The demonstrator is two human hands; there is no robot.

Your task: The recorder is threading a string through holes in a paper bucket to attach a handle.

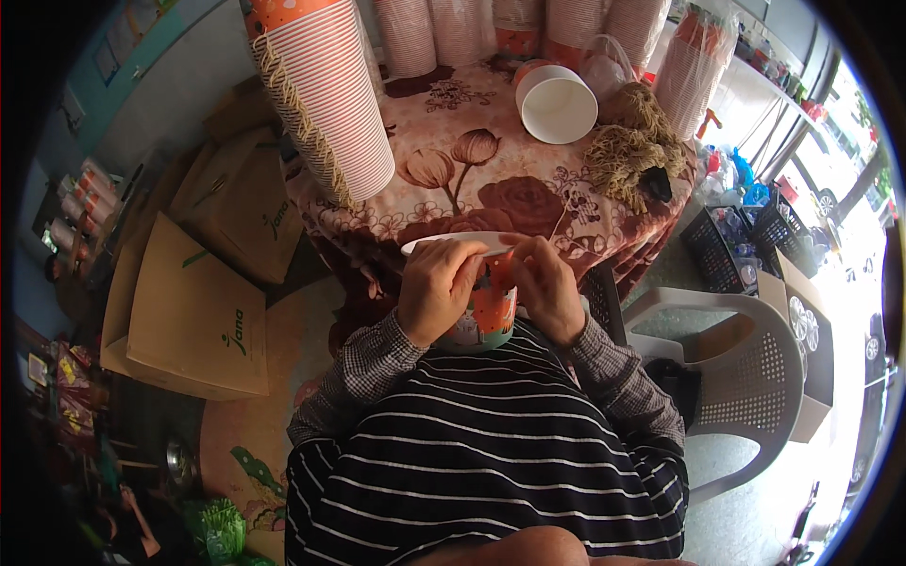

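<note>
An orange and green paper bucket (493, 316) with a white rim is in front of me, at the near edge of the table and against my striped clothing. My left hand (437, 291) is closed on its left side, fingers along the rim. At the right side of the rim, the fingers of my right hand (547, 288) are pinched together; whatever they hold is too small or hidden to make out. A tall stack of paper buckets (326, 94) with twisted cord handles along one side leans at the table's left. Farther back lies another bucket (559, 110), its white inside showing.
A tangled pile of cord handles (634, 146) lies on the flowered tablecloth (453, 193) at right. More bucket stacks (406, 38) line the back. Cardboard boxes (203, 311) stand on the left, a plastic chair (746, 368) and dark crates (713, 247) on the right.
</note>
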